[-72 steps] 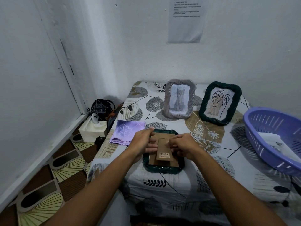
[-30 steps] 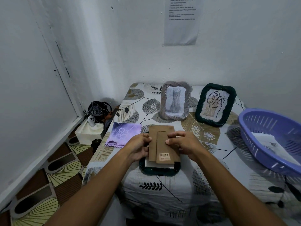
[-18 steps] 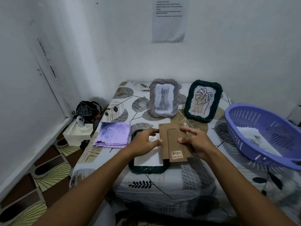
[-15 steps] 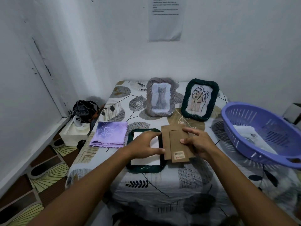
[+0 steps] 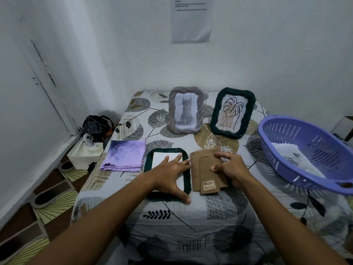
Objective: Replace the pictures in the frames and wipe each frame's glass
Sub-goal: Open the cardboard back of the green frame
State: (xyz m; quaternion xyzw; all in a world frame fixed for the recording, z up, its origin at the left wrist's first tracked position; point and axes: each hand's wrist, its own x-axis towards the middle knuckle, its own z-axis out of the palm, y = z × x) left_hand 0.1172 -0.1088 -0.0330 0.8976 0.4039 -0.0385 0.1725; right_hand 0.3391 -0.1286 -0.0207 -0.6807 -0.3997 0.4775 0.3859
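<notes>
Face-down dark green frame (image 5: 168, 194) lying at near edge of desk (image 5: 133, 119), backing off, white back of picture (image 5: 162, 159) exposed inside. Left hand (image 5: 170, 174) flat on it, fingers straight, pressing, grasping nothing. Right hand (image 5: 232, 169) pinching brown cardboard backing (image 5: 200, 173), lying just beside frame on cloth. Backing: light, stiff, w/ stand flap; best held by edges. Picture prob. thin, floppy, so lift by a corner. Glass underneath prob. fragile, smudges easily; avoid pressing hard. Purple cloth (image 5: 124, 156) near frame's left for wiping.
</notes>
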